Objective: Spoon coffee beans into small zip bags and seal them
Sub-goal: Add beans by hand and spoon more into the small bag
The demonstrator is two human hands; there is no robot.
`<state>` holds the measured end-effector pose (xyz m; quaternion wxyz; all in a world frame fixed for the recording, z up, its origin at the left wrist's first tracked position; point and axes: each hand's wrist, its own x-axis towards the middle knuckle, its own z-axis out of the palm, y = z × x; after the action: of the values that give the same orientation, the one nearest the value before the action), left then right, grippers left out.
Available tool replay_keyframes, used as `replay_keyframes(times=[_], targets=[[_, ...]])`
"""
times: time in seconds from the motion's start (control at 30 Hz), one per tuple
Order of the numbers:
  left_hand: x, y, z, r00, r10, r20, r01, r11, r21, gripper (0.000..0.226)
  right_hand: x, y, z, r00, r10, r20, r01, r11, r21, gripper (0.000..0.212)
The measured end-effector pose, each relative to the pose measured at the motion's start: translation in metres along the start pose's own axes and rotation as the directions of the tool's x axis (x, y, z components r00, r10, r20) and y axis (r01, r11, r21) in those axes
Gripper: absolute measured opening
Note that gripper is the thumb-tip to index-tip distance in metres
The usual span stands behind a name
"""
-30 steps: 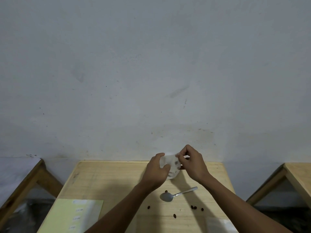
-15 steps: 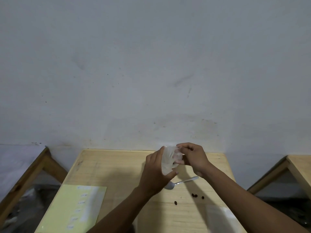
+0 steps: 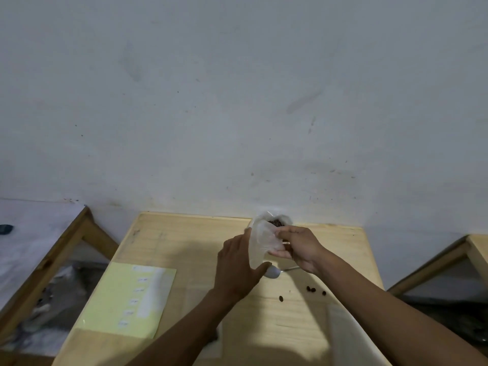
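Note:
A small clear zip bag [image 3: 260, 241] is held up between both hands above the wooden table [image 3: 190, 233]. My left hand [image 3: 239, 268] grips its left side, thumb below and fingers along the edge. My right hand [image 3: 295, 247] pinches the bag's right side. Behind the bag stands a clear bag of coffee beans [image 3: 276, 222], dark beans showing at its open top. A metal spoon [image 3: 274, 272] lies on the table under my hands, partly hidden. A few loose coffee beans [image 3: 311, 289] are scattered to the right of it.
A pale green sheet [image 3: 126, 299] with small white labels lies at the table's left front. A white sheet [image 3: 351, 339] lies at the front right. Wooden tables [image 3: 52, 257] stand on both sides with gaps between. A grey wall rises right behind the table.
The camera tilted down a little, so the table sits higher in view. Both hands turned the zip bag more upright and my left fingers straightened along its edge. The bean bag came into sight behind.

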<state>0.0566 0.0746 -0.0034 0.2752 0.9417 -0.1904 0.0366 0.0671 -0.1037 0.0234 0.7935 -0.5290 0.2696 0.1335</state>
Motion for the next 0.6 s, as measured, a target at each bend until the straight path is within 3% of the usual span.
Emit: replay_keyframes(times=[0.13, 0.27, 0.33, 0.37, 0.43, 0.5, 0.6], targets=[[-0.012, -0.012, 0.000, 0.997, -0.071, -0.009, 0.070, 0.996, -0.049, 0.081, 0.003, 0.012, 0.000, 0.999, 0.027, 0.043, -0.026, 0.999, -0.042, 0.013], [-0.017, -0.028, -0.001, 0.990, -0.139, 0.018, 0.140, 0.990, -0.018, 0.072, 0.006, 0.026, -0.010, 0.996, 0.051, 0.073, -0.046, 0.997, -0.067, 0.028], [-0.019, -0.037, -0.004, 0.987, -0.162, 0.014, 0.162, 0.987, -0.001, 0.070, 0.011, 0.037, -0.023, 0.999, -0.041, -0.019, 0.035, 0.965, -0.259, 0.026], [-0.021, -0.041, -0.006, 0.984, -0.178, 0.015, 0.178, 0.984, -0.004, 0.069, 0.016, 0.044, -0.032, 0.989, -0.138, -0.056, 0.094, 0.870, -0.484, 0.021], [-0.025, -0.049, -0.010, 0.978, -0.208, 0.015, 0.208, 0.978, -0.010, 0.067, 0.023, 0.057, -0.050, 0.956, -0.294, -0.009, 0.144, 0.496, -0.856, 0.015], [-0.030, -0.056, -0.013, 0.973, -0.230, 0.016, 0.230, 0.973, -0.012, 0.067, 0.028, 0.071, -0.063, 0.951, -0.307, 0.046, 0.118, 0.221, -0.968, 0.023], [-0.033, -0.064, -0.015, 0.969, -0.246, 0.020, 0.246, 0.969, -0.006, 0.066, 0.031, 0.083, -0.072, 0.939, -0.335, 0.074, 0.057, -0.060, -0.997, 0.026]])
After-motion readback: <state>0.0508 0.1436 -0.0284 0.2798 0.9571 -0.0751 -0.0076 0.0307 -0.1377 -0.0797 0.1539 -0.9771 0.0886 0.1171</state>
